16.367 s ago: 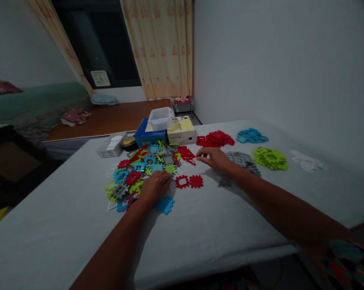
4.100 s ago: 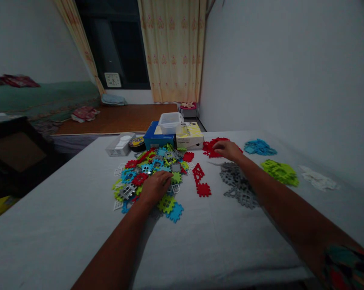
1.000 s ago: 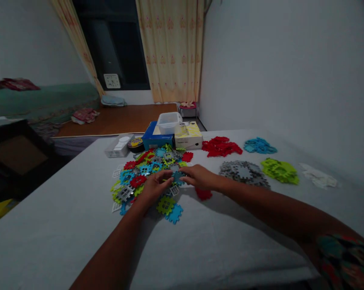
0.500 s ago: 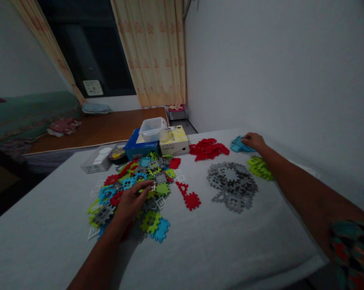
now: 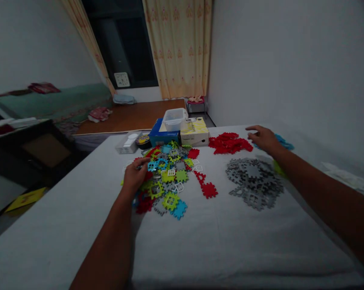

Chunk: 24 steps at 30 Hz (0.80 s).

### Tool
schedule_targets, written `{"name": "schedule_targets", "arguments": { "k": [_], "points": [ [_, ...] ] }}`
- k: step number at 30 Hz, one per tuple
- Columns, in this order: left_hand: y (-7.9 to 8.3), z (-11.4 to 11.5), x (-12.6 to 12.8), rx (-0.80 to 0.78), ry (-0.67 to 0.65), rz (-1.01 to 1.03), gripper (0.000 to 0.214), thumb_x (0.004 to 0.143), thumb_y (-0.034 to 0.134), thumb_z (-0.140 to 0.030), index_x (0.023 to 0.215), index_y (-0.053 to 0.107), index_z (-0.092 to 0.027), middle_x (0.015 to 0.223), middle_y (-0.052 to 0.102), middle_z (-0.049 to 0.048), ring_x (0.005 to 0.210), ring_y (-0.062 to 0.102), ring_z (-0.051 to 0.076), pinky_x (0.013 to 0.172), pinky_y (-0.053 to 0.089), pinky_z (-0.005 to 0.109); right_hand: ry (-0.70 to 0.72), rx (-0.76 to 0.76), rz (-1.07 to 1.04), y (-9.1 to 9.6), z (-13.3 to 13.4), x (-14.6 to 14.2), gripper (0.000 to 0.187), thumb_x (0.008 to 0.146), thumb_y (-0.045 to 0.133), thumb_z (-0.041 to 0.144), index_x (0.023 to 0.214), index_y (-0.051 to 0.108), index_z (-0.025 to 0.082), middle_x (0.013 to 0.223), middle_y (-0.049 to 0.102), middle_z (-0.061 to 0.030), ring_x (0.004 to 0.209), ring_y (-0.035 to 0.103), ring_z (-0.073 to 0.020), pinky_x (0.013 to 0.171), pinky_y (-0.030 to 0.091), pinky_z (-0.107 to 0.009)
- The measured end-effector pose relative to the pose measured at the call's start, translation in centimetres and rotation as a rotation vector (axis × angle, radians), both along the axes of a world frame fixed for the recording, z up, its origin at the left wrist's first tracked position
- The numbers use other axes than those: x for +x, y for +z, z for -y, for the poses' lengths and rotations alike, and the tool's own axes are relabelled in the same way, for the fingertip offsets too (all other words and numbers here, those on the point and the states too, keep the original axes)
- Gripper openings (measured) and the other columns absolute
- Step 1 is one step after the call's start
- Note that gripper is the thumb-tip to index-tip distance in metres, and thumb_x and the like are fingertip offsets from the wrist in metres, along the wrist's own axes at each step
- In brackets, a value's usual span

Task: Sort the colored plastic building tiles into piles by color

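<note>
My left hand (image 5: 135, 174) is at the left side of a mixed pile of plastic interlocking tiles (image 5: 181, 176), its thumb and fingers pinched at the edge of a blue window tile (image 5: 152, 166). Under and around it lie green, grey, red and white pieces. Empty and with fingers apart, my right hand (image 5: 262, 139) hovers between the red tile pile (image 5: 229, 143) and the blue tile pile (image 5: 284, 141), which it partly hides. Below that hand spreads a grey tile pile (image 5: 254, 183). My right forearm covers most of the green tile pile (image 5: 279, 169).
At the back of the cloth-covered table (image 5: 182, 249) stand a blue box (image 5: 164, 137), a yellow-and-white box (image 5: 195, 132), a clear container (image 5: 174, 117), a round black tin (image 5: 143, 141) and a clear box (image 5: 128, 143). Two joined red tiles (image 5: 209, 190) lie between the piles.
My right hand has left the blue pile, moving left with its fingers opened. My left hand has shifted from the pile's middle to the blue window tile. The view has turned left.
</note>
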<state>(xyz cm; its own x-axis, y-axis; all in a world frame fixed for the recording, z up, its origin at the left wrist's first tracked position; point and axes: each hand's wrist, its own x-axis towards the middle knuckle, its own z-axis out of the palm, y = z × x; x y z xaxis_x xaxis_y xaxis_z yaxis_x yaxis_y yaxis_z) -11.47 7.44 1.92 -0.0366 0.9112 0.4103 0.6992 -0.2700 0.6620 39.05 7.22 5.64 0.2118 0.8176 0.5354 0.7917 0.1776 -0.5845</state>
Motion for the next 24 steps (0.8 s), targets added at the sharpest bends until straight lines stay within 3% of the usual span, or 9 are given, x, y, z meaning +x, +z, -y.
{"name": "schedule_targets", "arguments": {
  "k": [6, 10, 13, 17, 21, 24],
  "points": [
    [-0.7, 1.1, 1.7, -0.085, -0.345, -0.405, 0.041, 0.085, 0.059, -0.049, 0.113, 0.072, -0.022, 0.119, 0.071, 0.0090, 0.109, 0.064, 0.026, 0.096, 0.049, 0.040, 0.603, -0.101, 0.153, -0.3, 5.3, -14.1, 0.026, 0.090, 0.053, 0.024, 0.111, 0.068, 0.021, 0.113, 0.070, -0.0075, 0.076, 0.065, -0.0144, 0.069, 0.052, -0.028],
    [-0.9, 1.9, 2.7, -0.064, -0.427, -0.605, 0.044, 0.081, 0.067, -0.049, 0.117, 0.070, -0.025, 0.124, 0.068, 0.0094, 0.113, 0.061, 0.028, 0.097, 0.046, 0.041, 0.724, -0.164, 0.246, -2.2, 6.7, -19.7, 0.024, 0.089, 0.055, 0.022, 0.109, 0.069, 0.021, 0.110, 0.071, -0.0065, 0.077, 0.065, -0.0150, 0.076, 0.051, -0.030],
    [-0.8, 2.1, 2.8, -0.080, -0.437, -0.617, 0.038, 0.083, 0.065, -0.047, 0.113, 0.070, -0.026, 0.118, 0.070, 0.0084, 0.107, 0.063, 0.027, 0.091, 0.047, 0.037, 0.706, -0.198, 0.241, -4.0, 5.8, -21.3, 0.024, 0.087, 0.058, 0.019, 0.108, 0.069, 0.021, 0.106, 0.072, -0.0054, 0.076, 0.065, -0.0152, 0.077, 0.050, -0.030],
    [-0.2, 2.2, 2.8, -0.072, -0.411, -0.506, 0.028, 0.091, 0.053, -0.044, 0.091, 0.072, -0.024, 0.095, 0.073, 0.0070, 0.093, 0.065, 0.022, 0.082, 0.047, 0.031, 0.657, -0.206, 0.180, -6.0, 5.0, -22.0, 0.024, 0.088, 0.057, 0.019, 0.109, 0.069, 0.021, 0.106, 0.072, -0.0057, 0.077, 0.065, -0.0157, 0.074, 0.049, -0.029],
    [0.4, 2.1, 2.9, -0.033, -0.411, -0.366, 0.029, 0.090, 0.052, -0.040, 0.078, 0.068, -0.019, 0.086, 0.068, 0.0069, 0.083, 0.062, 0.021, 0.076, 0.047, 0.031, 0.626, -0.170, 0.091, -6.7, 5.6, -21.8, 0.024, 0.090, 0.054, 0.021, 0.110, 0.068, 0.020, 0.107, 0.072, -0.0067, 0.076, 0.065, -0.0157, 0.074, 0.050, -0.029],
    [0.4, 2.2, 3.5, -0.132, -0.484, -0.154, 0.023, 0.087, 0.055, -0.037, 0.088, 0.068, -0.017, 0.085, 0.069, 0.0045, 0.079, 0.061, 0.018, 0.072, 0.048, 0.029, 0.605, -0.164, -0.026, -6.6, 6.1, -21.4, 0.024, 0.092, 0.052, 0.027, 0.109, 0.067, 0.020, 0.105, 0.072, -0.0066, 0.073, 0.065, -0.0149, 0.071, 0.050, -0.029]
  ]
}}
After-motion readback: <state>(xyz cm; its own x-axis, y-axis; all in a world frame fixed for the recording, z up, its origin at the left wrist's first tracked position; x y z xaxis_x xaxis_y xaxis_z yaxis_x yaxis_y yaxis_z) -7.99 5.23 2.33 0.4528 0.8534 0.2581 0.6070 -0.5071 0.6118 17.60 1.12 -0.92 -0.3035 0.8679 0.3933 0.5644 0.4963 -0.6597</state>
